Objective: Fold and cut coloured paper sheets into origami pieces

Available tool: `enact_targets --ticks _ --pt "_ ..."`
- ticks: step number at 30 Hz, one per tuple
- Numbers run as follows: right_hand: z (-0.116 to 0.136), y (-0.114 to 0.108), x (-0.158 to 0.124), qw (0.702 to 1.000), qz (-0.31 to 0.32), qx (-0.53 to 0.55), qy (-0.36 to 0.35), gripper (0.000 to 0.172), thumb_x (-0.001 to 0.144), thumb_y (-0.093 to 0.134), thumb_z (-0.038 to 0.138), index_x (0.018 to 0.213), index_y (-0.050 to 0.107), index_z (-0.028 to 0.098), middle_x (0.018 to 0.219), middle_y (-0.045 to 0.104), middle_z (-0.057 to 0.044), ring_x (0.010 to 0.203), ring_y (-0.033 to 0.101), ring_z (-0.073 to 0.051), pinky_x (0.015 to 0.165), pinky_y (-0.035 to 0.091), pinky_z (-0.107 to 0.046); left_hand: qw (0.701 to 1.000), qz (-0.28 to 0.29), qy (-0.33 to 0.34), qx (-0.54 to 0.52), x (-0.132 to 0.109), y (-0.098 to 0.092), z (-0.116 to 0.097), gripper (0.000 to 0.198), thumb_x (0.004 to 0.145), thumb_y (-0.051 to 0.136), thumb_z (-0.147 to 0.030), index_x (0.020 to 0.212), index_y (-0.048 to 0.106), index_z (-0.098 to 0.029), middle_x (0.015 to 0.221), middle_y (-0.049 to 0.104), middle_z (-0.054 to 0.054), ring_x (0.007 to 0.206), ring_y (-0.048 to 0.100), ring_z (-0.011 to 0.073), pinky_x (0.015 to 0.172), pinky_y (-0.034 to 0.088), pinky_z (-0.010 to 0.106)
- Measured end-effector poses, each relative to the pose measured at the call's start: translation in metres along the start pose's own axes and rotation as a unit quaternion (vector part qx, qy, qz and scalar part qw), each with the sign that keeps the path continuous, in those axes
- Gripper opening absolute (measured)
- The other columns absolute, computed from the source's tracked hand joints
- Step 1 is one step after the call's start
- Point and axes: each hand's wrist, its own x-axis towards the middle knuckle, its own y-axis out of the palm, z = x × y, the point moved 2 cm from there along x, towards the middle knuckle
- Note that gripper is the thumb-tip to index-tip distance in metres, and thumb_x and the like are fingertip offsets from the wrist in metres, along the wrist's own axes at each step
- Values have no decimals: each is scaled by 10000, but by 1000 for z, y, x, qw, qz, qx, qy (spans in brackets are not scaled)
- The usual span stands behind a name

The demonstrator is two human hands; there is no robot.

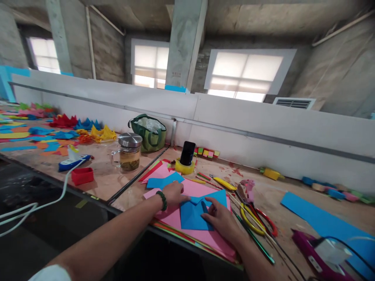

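A partly folded blue paper lies on a stack of pink and other coloured sheets at the table's front edge. My left hand, with a green bead bracelet on its wrist, presses its fingertips at the upper left of the folded paper. At the right side, my right hand has its thumb and forefinger apart, touching the fold near the paper's top. Another blue piece rests on the stack beyond my left hand.
Scissors and thin rods lie to the right, near a purple power strip. A phone stands on yellow tape. A glass mug, green bag and red paper box are at left.
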Motion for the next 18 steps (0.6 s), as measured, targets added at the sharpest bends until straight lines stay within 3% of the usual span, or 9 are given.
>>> enact_targets --ticks 4,8,11,13,18 --pt "-1 4 -4 1000 -26 -16 -1 540 750 629 381 1260 538 229 827 640 6 764 612 -192 696 438 -302 998 67 -1 5 13 14 1 314 927 564 -326 1193 558 -160 1193 581 86 1004 605 217 841 528 418" --pt "1 6 -3 998 -52 -28 5 532 731 655 388 1229 562 227 942 649 -37 844 620 -216 746 446 -320 998 54 14 -9 10 15 6 324 909 588 -336 1173 567 -148 1171 589 92 999 603 220 843 521 422" --pt "1 6 -2 998 -64 -26 6 503 718 673 406 1179 594 221 993 642 -62 897 615 -240 791 447 -346 998 36 30 -41 11 15 9 321 701 776 -386 891 656 -156 951 648 77 923 598 237 785 489 331" --pt "-1 7 -2 998 -65 -14 3 490 723 672 408 1173 595 231 983 642 -54 902 614 -236 802 452 -347 996 34 38 -76 14 16 11 316 549 842 -374 684 630 -182 752 635 51 813 590 229 677 445 271" --pt "-4 9 -5 997 -73 26 -3 494 712 687 391 1169 597 227 970 644 -45 879 616 -223 808 459 -341 982 71 33 -172 20 18 14 331 421 847 -335 567 583 -201 502 519 -42 526 471 141 493 306 236"
